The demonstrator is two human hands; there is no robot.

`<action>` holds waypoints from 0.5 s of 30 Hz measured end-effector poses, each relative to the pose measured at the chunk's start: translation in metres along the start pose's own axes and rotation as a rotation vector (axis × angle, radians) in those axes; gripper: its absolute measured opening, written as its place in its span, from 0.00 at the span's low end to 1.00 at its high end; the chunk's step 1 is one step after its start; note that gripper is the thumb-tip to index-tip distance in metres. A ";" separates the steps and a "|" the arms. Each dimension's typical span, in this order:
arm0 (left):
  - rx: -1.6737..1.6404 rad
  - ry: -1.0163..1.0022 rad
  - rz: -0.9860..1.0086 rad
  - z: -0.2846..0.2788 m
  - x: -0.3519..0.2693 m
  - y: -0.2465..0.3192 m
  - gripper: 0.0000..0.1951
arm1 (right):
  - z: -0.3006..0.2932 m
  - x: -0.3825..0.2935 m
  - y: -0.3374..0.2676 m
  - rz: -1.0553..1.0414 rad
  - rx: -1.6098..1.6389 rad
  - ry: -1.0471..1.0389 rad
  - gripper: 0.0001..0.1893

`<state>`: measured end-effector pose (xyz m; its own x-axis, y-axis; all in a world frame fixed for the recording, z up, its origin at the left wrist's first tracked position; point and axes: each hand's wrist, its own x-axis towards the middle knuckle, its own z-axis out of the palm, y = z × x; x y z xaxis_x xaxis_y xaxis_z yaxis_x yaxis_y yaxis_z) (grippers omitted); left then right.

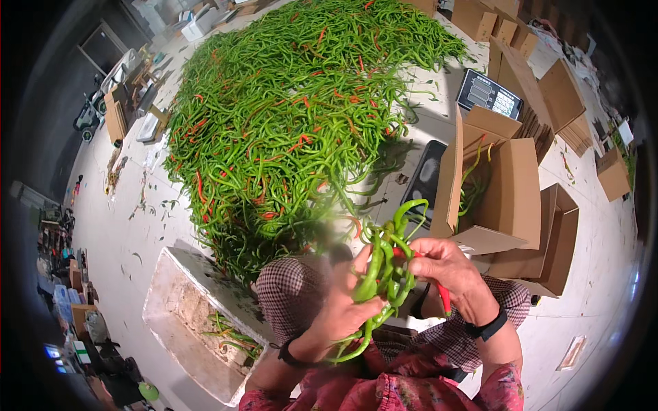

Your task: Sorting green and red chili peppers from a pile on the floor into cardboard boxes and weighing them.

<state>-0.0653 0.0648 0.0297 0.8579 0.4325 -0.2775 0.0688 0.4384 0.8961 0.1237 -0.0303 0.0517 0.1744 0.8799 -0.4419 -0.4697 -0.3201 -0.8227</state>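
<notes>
A bunch of long green chili peppers [379, 264] is gripped in my left hand [347, 311], held above my lap. My right hand [447, 269] pinches at the right side of this bunch with thumb and fingers. A red chili pepper [444, 299] hangs down from under the right hand's fingers. Some of the pepper stems and the left fingertips are hidden behind the bunch. Beyond my hands a large pile of green chili peppers [288, 113] with scattered red ones spreads over the floor.
To the right, an open cardboard box [514, 190] with a few peppers inside stands by a scale platform [422, 172] and its display [490, 95]. Another open carton [563, 226] sits beside it. At left is a dirty polystyrene box [172, 303] holding several peppers.
</notes>
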 end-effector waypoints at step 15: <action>-0.155 -0.019 0.027 0.011 -0.001 -0.026 0.38 | -0.011 -0.028 0.049 -0.005 0.248 0.058 0.20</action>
<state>-0.0623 0.0442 0.0105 0.8678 0.4317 -0.2460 -0.0328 0.5437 0.8386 0.1046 -0.0747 0.0197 0.2231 0.8575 -0.4635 -0.6656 -0.2134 -0.7151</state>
